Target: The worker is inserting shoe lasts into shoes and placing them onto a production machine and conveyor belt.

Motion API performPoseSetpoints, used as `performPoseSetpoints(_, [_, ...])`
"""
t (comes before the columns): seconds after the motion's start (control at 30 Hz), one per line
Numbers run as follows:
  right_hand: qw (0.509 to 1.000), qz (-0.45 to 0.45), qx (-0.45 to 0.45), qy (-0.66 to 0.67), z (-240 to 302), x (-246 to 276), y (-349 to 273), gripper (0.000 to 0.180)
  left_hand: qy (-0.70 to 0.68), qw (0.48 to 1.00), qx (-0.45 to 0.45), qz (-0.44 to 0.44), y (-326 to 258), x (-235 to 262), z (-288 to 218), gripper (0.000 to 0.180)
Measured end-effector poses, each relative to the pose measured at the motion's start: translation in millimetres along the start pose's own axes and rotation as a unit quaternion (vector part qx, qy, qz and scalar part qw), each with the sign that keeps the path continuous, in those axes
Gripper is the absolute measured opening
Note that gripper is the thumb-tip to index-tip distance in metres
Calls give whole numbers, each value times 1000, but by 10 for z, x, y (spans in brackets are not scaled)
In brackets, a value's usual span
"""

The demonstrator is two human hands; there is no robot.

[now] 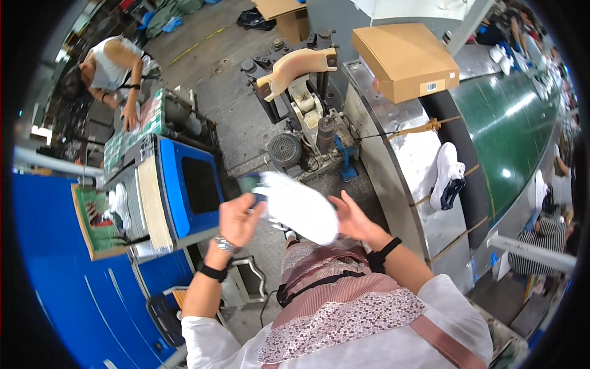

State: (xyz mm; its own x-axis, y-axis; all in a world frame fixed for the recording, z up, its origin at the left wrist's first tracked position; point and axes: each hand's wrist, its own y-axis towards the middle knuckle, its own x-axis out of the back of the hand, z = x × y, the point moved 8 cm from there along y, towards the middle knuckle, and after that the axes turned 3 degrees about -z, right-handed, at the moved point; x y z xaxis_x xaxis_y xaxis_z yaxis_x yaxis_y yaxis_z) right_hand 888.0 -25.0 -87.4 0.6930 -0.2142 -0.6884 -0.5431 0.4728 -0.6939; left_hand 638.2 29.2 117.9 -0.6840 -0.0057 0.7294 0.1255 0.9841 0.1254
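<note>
A white shoe (299, 208) with a dark navy heel is held in front of my body, slightly blurred, its toe pointing right. My left hand (238, 219) grips it at the heel end, thumb and fingers closed around the dark part. Close by the toe end, my right hand (356, 219) has its fingers apart; whether it touches the shoe is hard to tell. Beyond the shoe stands a floor machine (307, 104) with a curved cream pad, dark posts and a motor.
On the right, another white and navy shoe (447, 176) lies on a metal ledge beside a green conveyor belt (507, 117). A cardboard box (405, 61) sits farther along. At left are a blue-framed machine (192, 184) and a tray (98, 221). A person (117, 67) works at far left.
</note>
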Motion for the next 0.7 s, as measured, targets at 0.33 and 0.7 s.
performPoseSetpoints(0.33, [932,19,300,-202,1619,-390,-1050,80,-115,993,-5,-27,94,-1282,-969,31])
performPoseSetpoints(0.7, [590,-270,468,-600,2427,-1308,-820,107,-397,900,163,-69,1058,-2073,-101,46])
